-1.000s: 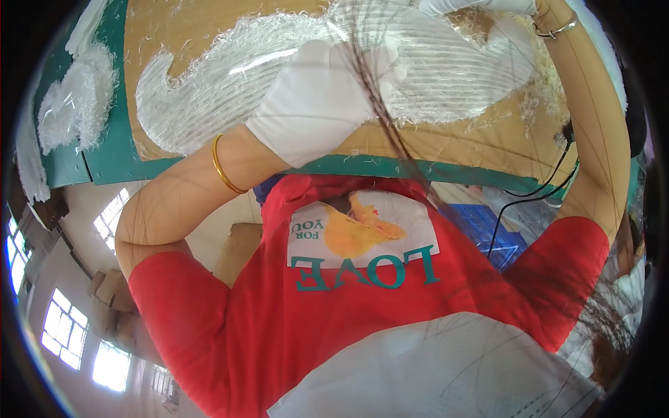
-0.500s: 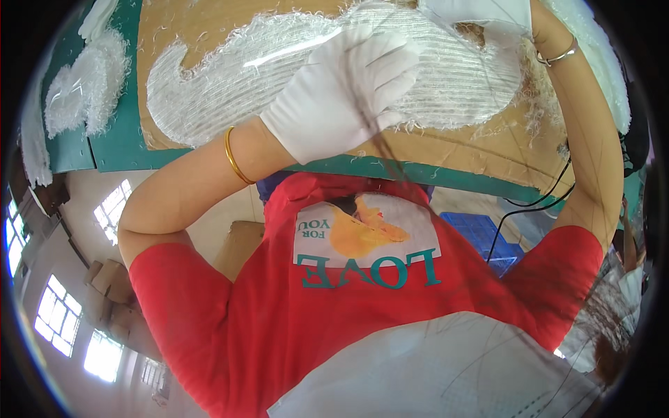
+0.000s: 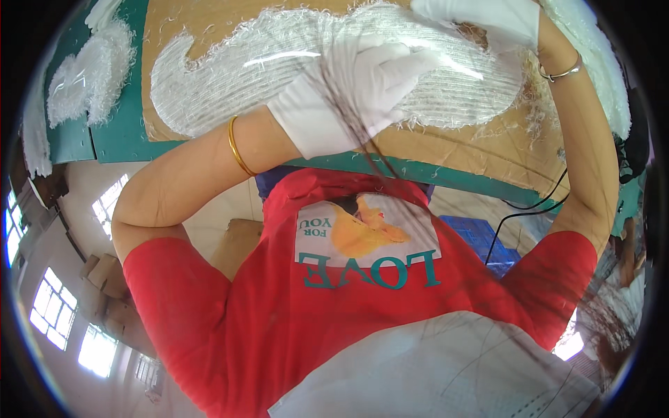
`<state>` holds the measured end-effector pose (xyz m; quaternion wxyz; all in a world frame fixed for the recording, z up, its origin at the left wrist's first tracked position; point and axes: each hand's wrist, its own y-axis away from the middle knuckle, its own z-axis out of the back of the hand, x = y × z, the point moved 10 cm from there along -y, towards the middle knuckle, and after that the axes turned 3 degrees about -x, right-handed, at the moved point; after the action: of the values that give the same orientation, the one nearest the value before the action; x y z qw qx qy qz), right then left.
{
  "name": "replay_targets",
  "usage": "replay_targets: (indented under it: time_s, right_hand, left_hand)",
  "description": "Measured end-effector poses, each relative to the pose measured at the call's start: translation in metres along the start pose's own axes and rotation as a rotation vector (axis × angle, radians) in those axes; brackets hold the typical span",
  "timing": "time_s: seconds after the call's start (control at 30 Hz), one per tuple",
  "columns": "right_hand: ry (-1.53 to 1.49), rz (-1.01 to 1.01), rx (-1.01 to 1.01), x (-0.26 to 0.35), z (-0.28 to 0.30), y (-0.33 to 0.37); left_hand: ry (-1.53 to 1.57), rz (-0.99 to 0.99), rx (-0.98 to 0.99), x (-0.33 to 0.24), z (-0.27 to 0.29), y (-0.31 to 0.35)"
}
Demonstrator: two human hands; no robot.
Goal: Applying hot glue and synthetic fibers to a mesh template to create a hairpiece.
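A white, shaggy-edged fabric piece [image 3: 230, 83] with a ribbed face and a curved outline lies on a brown cardboard sheet [image 3: 481, 150]. Bright glossy streaks cross its surface. My left hand [image 3: 355, 94], in a white glove, rests on the middle of this piece, its fingers stretched toward the right and a little bent, holding nothing visible. Strands of hair hang in front of it. My right hand [image 3: 488, 21], also white-gloved, is over the upper right part of the fabric. The top of the picture cuts it off, and its fingers are mostly hidden.
The cardboard lies on a green table [image 3: 115, 143]. White fluffy scraps [image 3: 94, 76] are at the far left, and more white shaggy material [image 3: 599, 70] is at the right edge. Black cables [image 3: 529, 212] hang near a blue plastic crate [image 3: 477, 237] below the table.
My left hand's fingers have drawn closer together and bent slightly; earlier they lay flat and spread. My right hand has shifted slightly. The fabric piece looks unmoved on the cardboard.
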<state>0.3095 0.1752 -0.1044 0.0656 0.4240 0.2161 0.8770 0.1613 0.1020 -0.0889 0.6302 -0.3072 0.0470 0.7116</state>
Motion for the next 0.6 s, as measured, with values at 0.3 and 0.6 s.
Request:
replay_targets:
  time_s: [0.3,0.6]
  right_hand:
    - [0.283,0.145,-0.097,0.007,-0.005,-0.001]
    - [0.296,0.35,-0.399,0.004,-0.014,0.016]
  left_hand:
    - [0.073,-0.018,0.059,-0.003,-0.005,-0.002]
    - [-0.265,0.439,0.164,0.071,0.035,-0.041]
